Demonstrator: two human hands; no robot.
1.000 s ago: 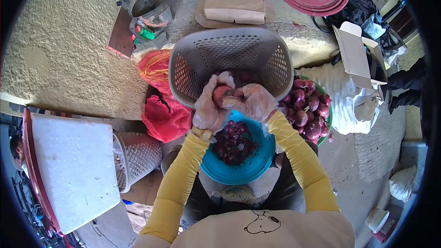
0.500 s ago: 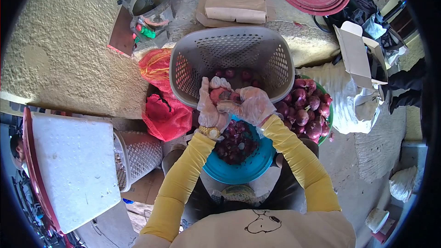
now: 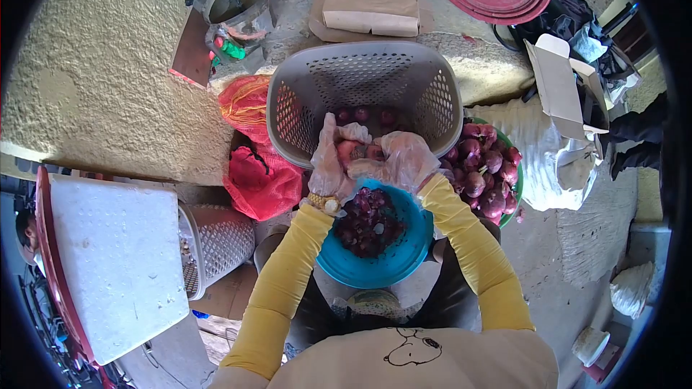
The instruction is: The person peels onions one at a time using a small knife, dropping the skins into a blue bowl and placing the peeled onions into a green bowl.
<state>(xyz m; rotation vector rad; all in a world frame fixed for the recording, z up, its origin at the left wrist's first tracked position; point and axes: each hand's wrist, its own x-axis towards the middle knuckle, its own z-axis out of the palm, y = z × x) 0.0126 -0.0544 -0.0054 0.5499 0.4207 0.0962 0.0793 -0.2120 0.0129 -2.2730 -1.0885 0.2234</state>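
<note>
Above the front rim of the grey-brown plastic basket (image 3: 365, 48), my two hands meet in clear plastic gloves. My left hand (image 3: 329, 158) is closed around a red onion (image 3: 351, 151), with its thumb pointing up. My right hand (image 3: 405, 161) has its fingers curled against the same onion from the other side; whether it also grips a small tool is hidden. Several red onions (image 3: 362, 114) lie at the bottom of the basket. Below my hands, a blue basin (image 3: 411, 252) holds dark red onion skins (image 3: 369, 227).
A green tub (image 3: 520, 180) heaped with red onions (image 3: 476, 184) stands at the right, beside a white sack (image 3: 537, 151). At the left are a red mesh bag (image 3: 263, 184), a white basket (image 3: 223, 241) and a white foam box (image 3: 119, 259). Cardboard (image 3: 371, 7) lies behind the basket.
My right hand has turned and shifted slightly over the onion, its fingers now folded lower. Both wrists have spread a little apart, showing more of the skins in the basin.
</note>
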